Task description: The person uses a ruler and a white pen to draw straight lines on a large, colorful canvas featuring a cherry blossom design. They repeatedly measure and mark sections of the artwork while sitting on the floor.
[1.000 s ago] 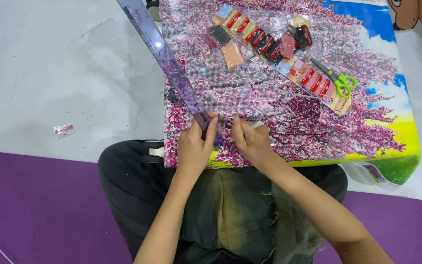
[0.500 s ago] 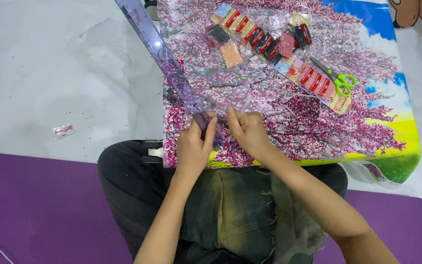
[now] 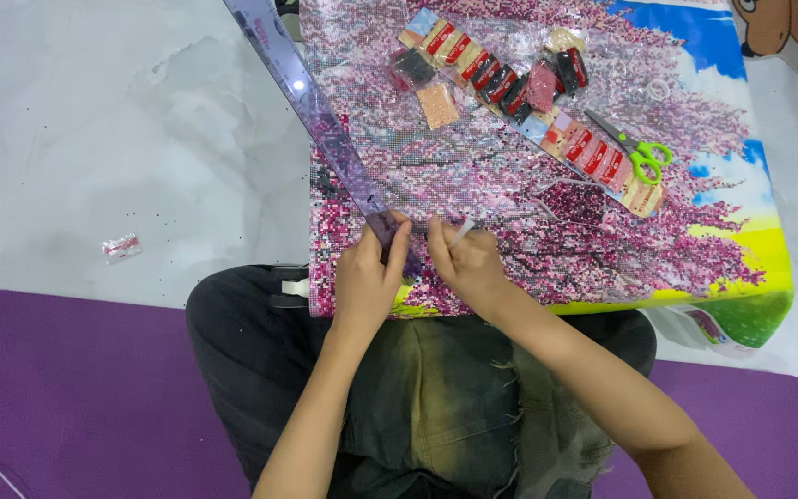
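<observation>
Left hand is down on the near end of the long translucent purple ruler, fingers curled over it, pinning it along the left edge of the canvas (pink blossom tree, blue sky in the far right corner). Right hand sits just beside it, near the canvas's near edge, fingers pinched narrow round a small white pen-like tool. Up towards the far edge lies a strip of little bead packets, with green-handled scissors at its right end. Purple mat beneath the person's legs.
</observation>
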